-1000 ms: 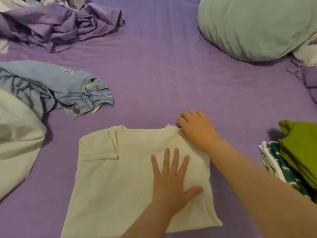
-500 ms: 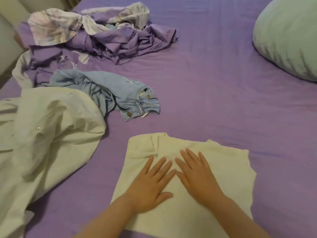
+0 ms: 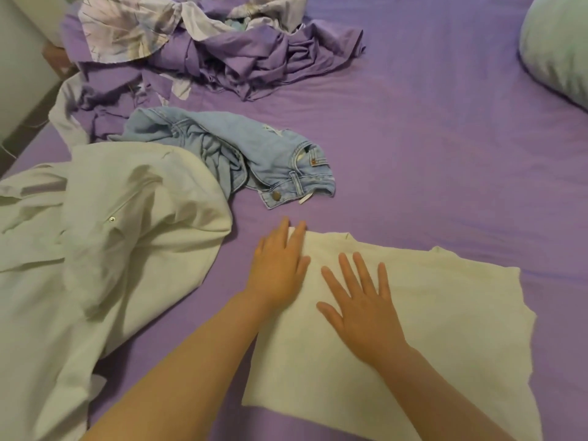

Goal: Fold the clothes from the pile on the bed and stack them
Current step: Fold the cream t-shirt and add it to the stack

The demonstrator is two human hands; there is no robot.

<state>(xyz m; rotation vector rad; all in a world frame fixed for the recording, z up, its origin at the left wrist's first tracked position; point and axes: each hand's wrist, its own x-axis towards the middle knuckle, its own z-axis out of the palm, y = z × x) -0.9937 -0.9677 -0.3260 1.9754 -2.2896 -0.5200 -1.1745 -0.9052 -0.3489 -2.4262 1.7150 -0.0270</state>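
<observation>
Partly folded cream cotton T-shirt (image 3: 429,316) lying flat on the purple bedsheet (image 3: 429,148), right in front, probably kept there so both hands can press down without reaching. Left hand (image 3: 278,268) flat at the shirt's top left corner, fingers straight and close together, holding nothing, fingertips half on the shirt and half on the sheet. Looks like pinning or smoothing that edge so the fold stays square. Right hand (image 3: 362,300) palm down in the middle of the shirt, fingers spread wide and straight, gripping nothing either, likely pressing creases out.

Unfolded stuff off to the left, out of the working patch: crumpled light blue denim jeans (image 3: 254,160) just past the shirt, big pale green-white garment with a snap button (image 3: 111,233) slumped beside it, and the tangled purple and floral fabric pile (image 3: 197,49) further back. Pale green pillow (image 3: 560,46) up in the far right corner. No finished stack in view, so can't tell where this goes next.
</observation>
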